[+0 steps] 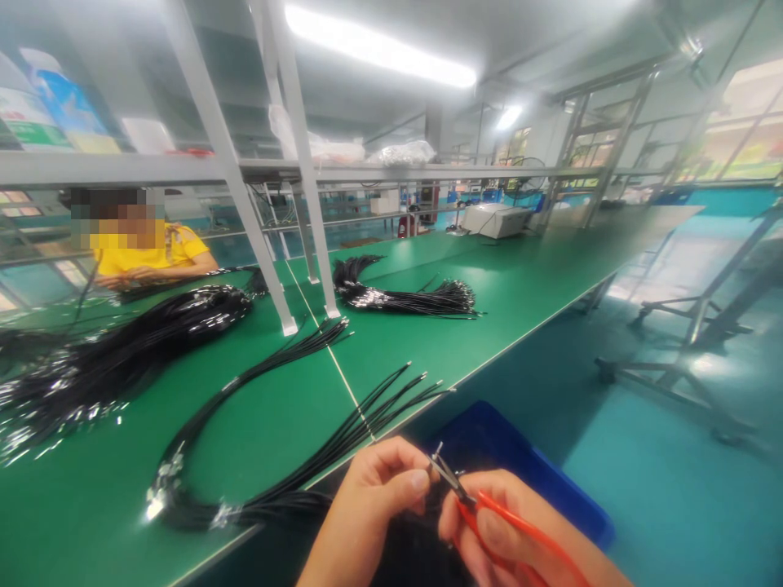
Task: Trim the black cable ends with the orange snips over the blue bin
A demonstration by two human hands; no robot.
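My left hand (391, 485) is closed in a pinch at the front edge of the bench, thumb against fingers. A thin black cable end seems to be between its fingertips, mostly hidden by them. My right hand (495, 522) is wrapped round red-handled scissors (468, 505), whose slim metal blades point up and left and are slightly parted. The blade tips are right at my left fingertips. Behind my left hand, a bundle of black cables (201, 424) curves in a U over the bench, its silvery ends fanning out near the edge.
The green bench (416, 342) carries another black cable bundle (409, 297) and a large heap of cables (140, 342). White shelf posts (311, 179) rise from it. Below my hands is a blue bin (538, 473). A person in yellow (140, 257) sits across. A white box (495, 220) stands farther back.
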